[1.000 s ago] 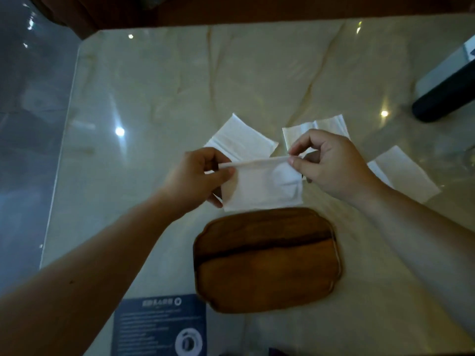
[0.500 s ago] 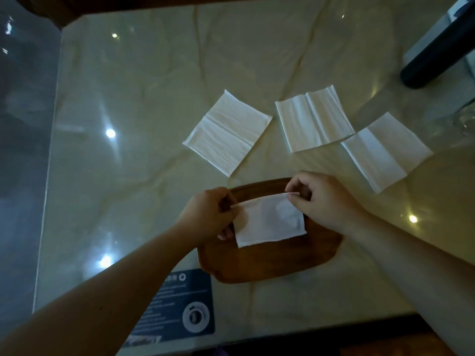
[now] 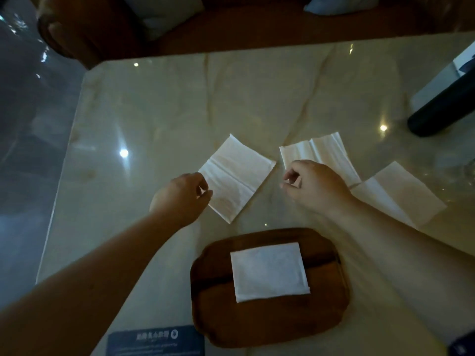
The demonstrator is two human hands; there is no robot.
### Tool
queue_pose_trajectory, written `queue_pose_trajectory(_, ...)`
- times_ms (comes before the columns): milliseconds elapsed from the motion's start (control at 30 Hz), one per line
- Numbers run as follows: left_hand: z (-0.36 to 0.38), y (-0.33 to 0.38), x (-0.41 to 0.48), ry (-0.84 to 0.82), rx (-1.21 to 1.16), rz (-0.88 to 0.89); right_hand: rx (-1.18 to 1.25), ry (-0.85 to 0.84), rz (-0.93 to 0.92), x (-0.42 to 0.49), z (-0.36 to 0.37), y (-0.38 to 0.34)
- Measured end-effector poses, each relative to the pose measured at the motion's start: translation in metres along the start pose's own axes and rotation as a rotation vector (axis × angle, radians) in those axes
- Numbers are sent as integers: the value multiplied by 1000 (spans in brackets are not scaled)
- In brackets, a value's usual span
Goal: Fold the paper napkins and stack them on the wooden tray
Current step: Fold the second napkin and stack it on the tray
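One folded white napkin (image 3: pixel 270 272) lies flat on the wooden tray (image 3: pixel 323 312) near the table's front edge. Three unfolded napkins lie beyond it: a left napkin (image 3: pixel 237 176), a middle napkin (image 3: pixel 321 151) and a right napkin (image 3: pixel 401 194). My left hand (image 3: pixel 181 196) is at the left napkin's near-left edge, fingers curled and touching the paper, which still lies flat. My right hand (image 3: pixel 313 185) hovers between the left and middle napkins with its fingers loosely curled and nothing in it; it hides part of the middle napkin.
The marble table (image 3: pixel 257 98) ends at the left and far sides. A dark cylindrical object (image 3: pixel 442 106) lies at the right edge. A blue printed card (image 3: pixel 156 341) sits at the front, left of the tray. A brown seat stands behind the table.
The folded napkin was lowered onto the tray and let go. Both hands then moved away from the tray, up to the unfolded napkins.
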State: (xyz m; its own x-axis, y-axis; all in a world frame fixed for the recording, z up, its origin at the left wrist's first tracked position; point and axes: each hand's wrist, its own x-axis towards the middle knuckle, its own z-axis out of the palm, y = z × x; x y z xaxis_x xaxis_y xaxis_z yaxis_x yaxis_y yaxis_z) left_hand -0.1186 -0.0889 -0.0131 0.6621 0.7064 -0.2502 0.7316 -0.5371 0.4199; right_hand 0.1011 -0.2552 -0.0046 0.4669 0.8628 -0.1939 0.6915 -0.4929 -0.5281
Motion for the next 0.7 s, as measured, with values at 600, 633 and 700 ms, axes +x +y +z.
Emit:
queue_pose_trajectory(600,-1,-7,25,-103,280,-110,-226,-114,-89,125,17,-16)
queue_pose_trajectory(633,1,-7,20,-114,275,-99,-220,-110,-108,129,16,-19)
queue_pose_trajectory(700,4,-5,9,-143,281,-75,-209,-106,-170,136,15,-25)
